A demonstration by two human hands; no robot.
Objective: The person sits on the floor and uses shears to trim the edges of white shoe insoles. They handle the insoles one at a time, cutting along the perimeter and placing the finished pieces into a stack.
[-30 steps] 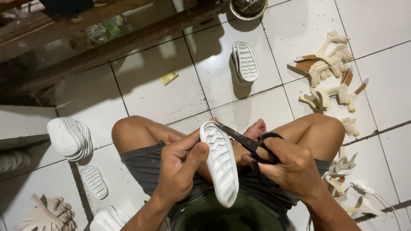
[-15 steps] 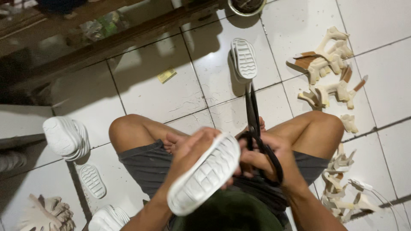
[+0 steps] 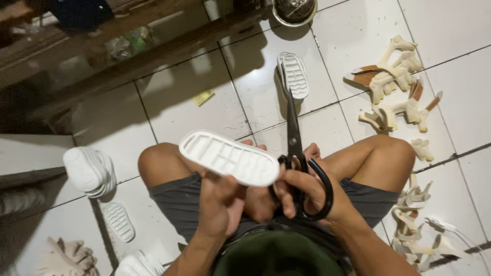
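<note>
White tiles [image 3: 358, 36]; sole [image 3: 228, 157], scissors [image 3: 296, 153] partly hand-hidden.

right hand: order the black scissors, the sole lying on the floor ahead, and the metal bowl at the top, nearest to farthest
From the right hand:
1. black scissors, gripped in it, blades pointing away
2. floor sole, straight ahead on the tiles
3. metal bowl, beyond it at the top edge

One small yellow label or slip of paper [image 3: 203, 97] lies flat on the white tiled floor [image 3: 358, 41], well beyond the left hand [image 3: 220, 199] and somewhat to its left, near the shadowed wooden edge. It is roughly rectangular and crumpled, plain yellow. Whether it carries print cannot be told. No packages, signs or screens show around either hand.
</note>
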